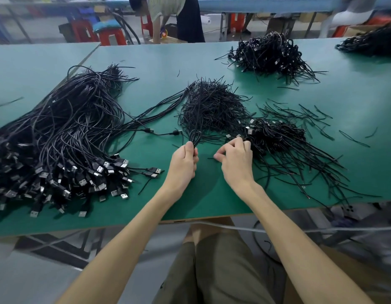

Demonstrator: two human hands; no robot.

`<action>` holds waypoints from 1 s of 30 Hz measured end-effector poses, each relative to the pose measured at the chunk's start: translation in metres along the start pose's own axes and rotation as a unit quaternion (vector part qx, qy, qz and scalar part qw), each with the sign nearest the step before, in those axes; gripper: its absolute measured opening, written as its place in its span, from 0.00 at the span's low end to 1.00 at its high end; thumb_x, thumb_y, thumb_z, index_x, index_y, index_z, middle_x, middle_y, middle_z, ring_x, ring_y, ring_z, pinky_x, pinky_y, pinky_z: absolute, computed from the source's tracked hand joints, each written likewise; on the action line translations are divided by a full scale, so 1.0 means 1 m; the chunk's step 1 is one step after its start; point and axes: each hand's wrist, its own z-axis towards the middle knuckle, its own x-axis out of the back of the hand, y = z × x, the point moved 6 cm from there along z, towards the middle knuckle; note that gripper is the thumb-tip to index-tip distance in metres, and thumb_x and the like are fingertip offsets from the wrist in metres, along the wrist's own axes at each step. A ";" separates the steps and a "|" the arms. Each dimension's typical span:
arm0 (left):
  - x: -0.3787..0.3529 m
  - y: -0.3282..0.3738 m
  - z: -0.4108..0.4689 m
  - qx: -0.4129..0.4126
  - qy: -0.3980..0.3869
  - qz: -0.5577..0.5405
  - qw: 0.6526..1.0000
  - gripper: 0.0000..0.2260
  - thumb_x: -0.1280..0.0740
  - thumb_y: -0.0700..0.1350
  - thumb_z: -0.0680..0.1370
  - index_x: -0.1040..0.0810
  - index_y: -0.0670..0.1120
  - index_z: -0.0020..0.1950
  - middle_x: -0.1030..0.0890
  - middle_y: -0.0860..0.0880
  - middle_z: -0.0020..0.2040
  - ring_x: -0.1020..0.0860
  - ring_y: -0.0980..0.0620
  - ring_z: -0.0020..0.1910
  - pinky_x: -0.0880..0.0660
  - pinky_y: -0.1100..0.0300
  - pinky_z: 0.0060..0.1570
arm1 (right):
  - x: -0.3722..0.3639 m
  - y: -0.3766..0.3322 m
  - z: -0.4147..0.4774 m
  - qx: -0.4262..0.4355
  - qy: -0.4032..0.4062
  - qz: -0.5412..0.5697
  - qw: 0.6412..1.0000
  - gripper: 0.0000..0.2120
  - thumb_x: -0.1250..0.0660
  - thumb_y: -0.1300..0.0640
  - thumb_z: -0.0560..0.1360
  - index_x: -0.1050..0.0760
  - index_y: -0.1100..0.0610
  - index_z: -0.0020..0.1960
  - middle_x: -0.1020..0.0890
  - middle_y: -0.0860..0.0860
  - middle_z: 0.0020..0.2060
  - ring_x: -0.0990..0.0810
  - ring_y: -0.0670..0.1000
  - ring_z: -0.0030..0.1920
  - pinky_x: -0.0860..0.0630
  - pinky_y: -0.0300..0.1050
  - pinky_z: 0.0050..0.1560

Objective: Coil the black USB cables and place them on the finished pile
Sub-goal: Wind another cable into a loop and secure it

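We are at the binding step. Our left hand (185,160) is clenched round a coiled cable (195,137), whose loops stand up above the fist. Our right hand (235,159), close beside it but not touching, pinches what looks like a short black tie (210,158) between thumb and fingertips. The heap of ties (212,106) lies beyond both hands, and the uncoiled cables (58,139) are spread well to the left of the left hand. The finished pile (277,134) sits on the counter (201,200) just beyond and to the right of the right hand. Next, we judge, the tie must go round the coil's waist and be twisted tight without the loops springing loose. Then comes a short carry rightward.
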 end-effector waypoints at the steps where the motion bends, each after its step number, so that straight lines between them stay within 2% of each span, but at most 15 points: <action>1: 0.001 0.000 -0.001 -0.001 0.002 -0.001 1.000 0.16 0.48 0.51 0.88 0.33 0.46 0.44 0.36 0.58 0.28 0.41 0.57 0.25 0.42 0.65 0.23 | -0.002 -0.001 -0.001 0.008 -0.009 -0.024 1.000 0.03 0.32 0.58 0.81 0.20 0.57 0.51 0.28 0.52 0.54 0.36 0.54 0.57 0.41 0.44 0.55; 3: 0.005 0.000 -0.002 -0.008 0.013 0.015 1.000 0.16 0.49 0.51 0.88 0.33 0.46 0.43 0.37 0.57 0.28 0.41 0.56 0.25 0.41 0.63 0.25 | -0.002 -0.007 -0.004 0.018 -0.011 -0.039 0.999 0.03 0.35 0.61 0.82 0.23 0.56 0.52 0.27 0.52 0.55 0.35 0.54 0.57 0.44 0.45 0.53; 4: 0.006 0.000 -0.002 -0.013 0.021 0.035 0.999 0.17 0.49 0.51 0.88 0.33 0.46 0.42 0.36 0.57 0.29 0.41 0.55 0.26 0.41 0.61 0.27 | 0.002 -0.010 -0.005 0.011 0.005 -0.011 1.000 0.03 0.36 0.61 0.82 0.24 0.56 0.52 0.26 0.51 0.54 0.34 0.54 0.57 0.45 0.45 0.52; 6: 0.005 0.001 0.000 -0.021 0.035 0.082 0.996 0.18 0.49 0.52 0.88 0.33 0.47 0.41 0.35 0.55 0.31 0.39 0.53 0.29 0.40 0.56 0.31 | 0.017 -0.011 -0.006 -0.023 0.055 0.120 0.991 0.03 0.35 0.59 0.82 0.24 0.54 0.50 0.22 0.48 0.50 0.30 0.54 0.56 0.42 0.46 0.53; 8: 0.002 0.005 0.002 -0.036 0.041 0.120 0.991 0.19 0.49 0.52 0.88 0.33 0.47 0.40 0.34 0.53 0.33 0.37 0.50 0.32 0.37 0.51 0.36 | 0.028 -0.013 -0.007 -0.050 0.063 0.279 0.957 0.04 0.31 0.56 0.80 0.23 0.52 0.47 0.19 0.47 0.44 0.23 0.51 0.51 0.32 0.49 0.56; 9: 0.001 0.006 0.003 -0.045 0.041 0.137 0.989 0.19 0.49 0.51 0.88 0.33 0.47 0.40 0.32 0.52 0.34 0.35 0.49 0.33 0.36 0.49 0.38 | 0.031 -0.017 -0.007 -0.057 0.052 0.340 0.937 0.04 0.29 0.56 0.79 0.23 0.51 0.46 0.18 0.47 0.42 0.21 0.47 0.47 0.28 0.46 0.54; 11: -0.002 0.006 0.004 -0.065 0.032 0.170 0.983 0.19 0.49 0.51 0.88 0.32 0.48 0.39 0.31 0.52 0.35 0.33 0.49 0.34 0.34 0.49 0.40 | 0.029 -0.027 -0.009 -0.073 0.026 0.424 0.902 0.07 0.26 0.55 0.76 0.24 0.52 0.47 0.19 0.47 0.40 0.22 0.41 0.41 0.25 0.40 0.48; 12: -0.004 0.005 0.003 -0.072 0.023 0.178 0.981 0.19 0.49 0.52 0.88 0.32 0.48 0.39 0.30 0.52 0.35 0.33 0.49 0.34 0.34 0.50 0.40 | 0.026 -0.029 -0.010 -0.090 0.019 0.449 0.889 0.10 0.24 0.55 0.75 0.26 0.52 0.48 0.20 0.48 0.39 0.22 0.42 0.40 0.25 0.38 0.47; 16: -0.008 0.001 0.001 -0.084 -0.016 0.135 0.987 0.18 0.48 0.51 0.88 0.32 0.47 0.40 0.31 0.54 0.35 0.35 0.52 0.34 0.36 0.54 0.37 | 0.006 -0.026 -0.015 -0.156 0.017 0.459 0.874 0.14 0.23 0.52 0.74 0.28 0.51 0.48 0.21 0.49 0.40 0.22 0.47 0.41 0.25 0.41 0.48; 18: -0.005 0.002 0.002 -0.075 -0.022 0.104 0.991 0.17 0.47 0.51 0.88 0.30 0.47 0.42 0.32 0.56 0.34 0.35 0.55 0.31 0.37 0.60 0.33 | 0.000 -0.025 -0.016 -0.174 0.016 0.465 0.868 0.14 0.23 0.50 0.73 0.28 0.51 0.48 0.22 0.48 0.40 0.23 0.45 0.41 0.26 0.41 0.48; 21: -0.002 0.007 0.002 -0.067 -0.029 0.058 0.996 0.19 0.47 0.54 0.87 0.27 0.54 0.39 0.32 0.60 0.30 0.37 0.60 0.28 0.38 0.69 0.27 | -0.003 -0.026 -0.012 -0.164 0.008 0.471 0.866 0.15 0.23 0.48 0.73 0.27 0.51 0.48 0.23 0.47 0.39 0.24 0.44 0.39 0.26 0.40 0.47; 22: -0.001 0.008 0.001 -0.067 -0.029 0.058 0.996 0.21 0.47 0.55 0.87 0.28 0.56 0.36 0.32 0.60 0.29 0.37 0.60 0.27 0.38 0.70 0.27 | -0.004 -0.027 -0.011 -0.158 0.001 0.473 0.867 0.15 0.22 0.47 0.72 0.27 0.52 0.48 0.23 0.47 0.39 0.24 0.45 0.39 0.26 0.40 0.46; 26: -0.002 0.008 0.000 -0.075 -0.029 0.084 0.993 0.22 0.47 0.58 0.86 0.33 0.55 0.34 0.34 0.59 0.28 0.38 0.59 0.28 0.39 0.67 0.27 | -0.005 -0.024 -0.015 -0.132 -0.016 0.499 0.856 0.17 0.22 0.47 0.71 0.26 0.55 0.48 0.26 0.47 0.37 0.27 0.42 0.37 0.28 0.36 0.42; 30: 0.002 0.005 0.000 -0.051 0.010 0.061 0.997 0.23 0.45 0.56 0.86 0.37 0.53 0.30 0.36 0.57 0.27 0.40 0.56 0.26 0.42 0.63 0.27 | -0.005 -0.025 -0.017 -0.088 -0.044 0.516 0.851 0.13 0.22 0.53 0.73 0.25 0.54 0.49 0.23 0.44 0.35 0.25 0.40 0.36 0.27 0.34 0.42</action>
